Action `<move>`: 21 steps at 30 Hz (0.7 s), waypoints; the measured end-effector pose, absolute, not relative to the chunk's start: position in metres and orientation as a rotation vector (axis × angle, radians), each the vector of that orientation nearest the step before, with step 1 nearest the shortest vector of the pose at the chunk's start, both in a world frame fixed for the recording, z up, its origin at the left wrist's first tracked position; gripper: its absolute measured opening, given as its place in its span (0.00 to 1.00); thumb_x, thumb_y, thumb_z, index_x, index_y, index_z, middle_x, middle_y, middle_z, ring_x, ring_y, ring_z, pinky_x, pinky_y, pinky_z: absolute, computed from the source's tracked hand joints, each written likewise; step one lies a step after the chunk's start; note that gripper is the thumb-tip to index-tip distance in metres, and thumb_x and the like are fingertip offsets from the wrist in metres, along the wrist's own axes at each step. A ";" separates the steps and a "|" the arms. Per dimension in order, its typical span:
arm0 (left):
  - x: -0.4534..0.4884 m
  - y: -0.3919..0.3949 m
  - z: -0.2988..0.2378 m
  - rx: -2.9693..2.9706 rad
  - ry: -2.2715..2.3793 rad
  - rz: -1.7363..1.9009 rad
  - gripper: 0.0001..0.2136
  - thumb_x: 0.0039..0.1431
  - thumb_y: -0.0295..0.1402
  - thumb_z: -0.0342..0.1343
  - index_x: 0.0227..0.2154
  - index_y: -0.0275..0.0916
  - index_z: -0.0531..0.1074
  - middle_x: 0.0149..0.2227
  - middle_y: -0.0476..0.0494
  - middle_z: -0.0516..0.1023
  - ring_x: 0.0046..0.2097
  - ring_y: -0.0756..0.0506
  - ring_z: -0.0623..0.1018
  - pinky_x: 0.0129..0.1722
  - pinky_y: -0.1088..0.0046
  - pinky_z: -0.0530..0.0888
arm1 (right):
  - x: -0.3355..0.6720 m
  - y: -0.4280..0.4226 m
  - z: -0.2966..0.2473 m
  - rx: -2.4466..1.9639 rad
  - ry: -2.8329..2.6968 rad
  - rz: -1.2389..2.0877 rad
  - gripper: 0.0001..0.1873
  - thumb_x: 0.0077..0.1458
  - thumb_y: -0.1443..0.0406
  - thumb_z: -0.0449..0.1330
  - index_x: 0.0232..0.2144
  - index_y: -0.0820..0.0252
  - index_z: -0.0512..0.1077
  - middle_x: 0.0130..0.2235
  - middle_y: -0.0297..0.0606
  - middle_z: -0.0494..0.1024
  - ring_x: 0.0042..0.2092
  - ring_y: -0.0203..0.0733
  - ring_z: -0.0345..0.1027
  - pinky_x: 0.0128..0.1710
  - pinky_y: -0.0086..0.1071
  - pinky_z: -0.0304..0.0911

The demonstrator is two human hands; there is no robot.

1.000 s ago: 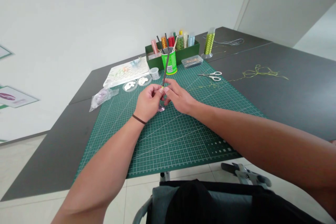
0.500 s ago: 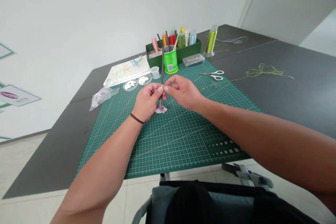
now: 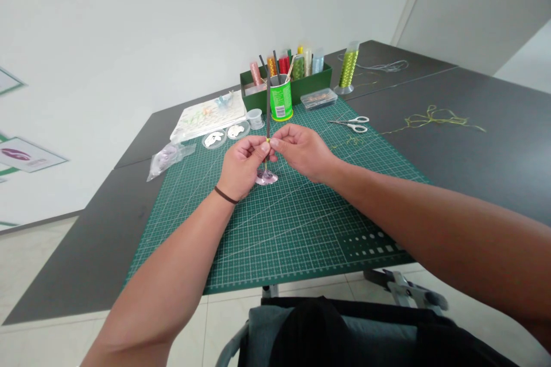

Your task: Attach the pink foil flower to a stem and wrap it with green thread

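Note:
My left hand (image 3: pixel 242 167), with a dark band on its wrist, and my right hand (image 3: pixel 300 152) meet at the middle of the cutting mat. Fingertips of both pinch a thin dark rod (image 3: pixel 267 104) that stands upright. Yellow thread (image 3: pixel 267 140) is wound around the rod at the pinch. Below my hands hangs a pale lilac translucent flower (image 3: pixel 266 178) on a thin stem, just over the mat. I cannot tell whether it touches the mat. My left fingers partly hide the stem.
A green gridded cutting mat (image 3: pixel 275 241) covers the dark table (image 3: pixel 447 149). Behind it stand a green can (image 3: pixel 280 100) of tools and a green box (image 3: pixel 318 77) of thread spools. Scissors (image 3: pixel 349 124), a green wire spool (image 3: pixel 348 69), petal dishes (image 3: pixel 214 139) and a plastic bag (image 3: pixel 167 160) lie around.
The rod has gone from leaning right to nearly vertical. The flower now shows more fully below my hands. My hands have shifted slightly right and keep their pinch.

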State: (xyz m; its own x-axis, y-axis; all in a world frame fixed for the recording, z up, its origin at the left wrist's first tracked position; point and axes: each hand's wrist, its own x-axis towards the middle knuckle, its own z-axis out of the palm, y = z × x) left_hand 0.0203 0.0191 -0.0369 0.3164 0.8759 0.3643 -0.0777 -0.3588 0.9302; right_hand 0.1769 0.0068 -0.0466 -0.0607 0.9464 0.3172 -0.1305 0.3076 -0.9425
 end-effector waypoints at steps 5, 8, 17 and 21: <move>0.022 0.022 -0.039 1.537 0.689 1.216 0.16 0.54 0.39 0.71 0.40 0.38 0.75 0.26 0.51 0.80 0.29 0.50 0.81 0.34 0.72 0.76 | 0.180 0.005 -0.044 -0.879 -1.340 1.080 0.16 0.54 0.53 0.68 0.29 0.58 0.71 0.26 0.32 0.78 0.30 0.36 0.72 0.33 0.32 0.68; 0.022 0.024 -0.040 1.518 0.709 1.205 0.20 0.52 0.39 0.72 0.41 0.38 0.71 0.25 0.52 0.80 0.30 0.49 0.82 0.35 0.72 0.77 | 0.183 0.004 -0.043 -0.912 -1.380 1.040 0.14 0.56 0.56 0.67 0.29 0.59 0.73 0.27 0.33 0.78 0.31 0.36 0.72 0.34 0.32 0.68; 0.022 0.019 -0.037 1.511 0.766 1.097 0.10 0.61 0.40 0.64 0.36 0.38 0.76 0.29 0.47 0.81 0.32 0.50 0.80 0.35 0.73 0.75 | 0.184 0.002 -0.041 -0.993 -1.376 0.996 0.09 0.59 0.62 0.65 0.29 0.58 0.73 0.27 0.34 0.78 0.31 0.37 0.72 0.37 0.34 0.70; 0.023 0.017 -0.036 1.504 0.833 1.048 0.09 0.59 0.39 0.66 0.33 0.38 0.77 0.28 0.46 0.81 0.31 0.50 0.79 0.32 0.74 0.74 | 0.185 0.001 -0.039 -1.050 -1.397 0.918 0.07 0.59 0.64 0.64 0.29 0.58 0.74 0.27 0.34 0.77 0.30 0.37 0.70 0.33 0.34 0.68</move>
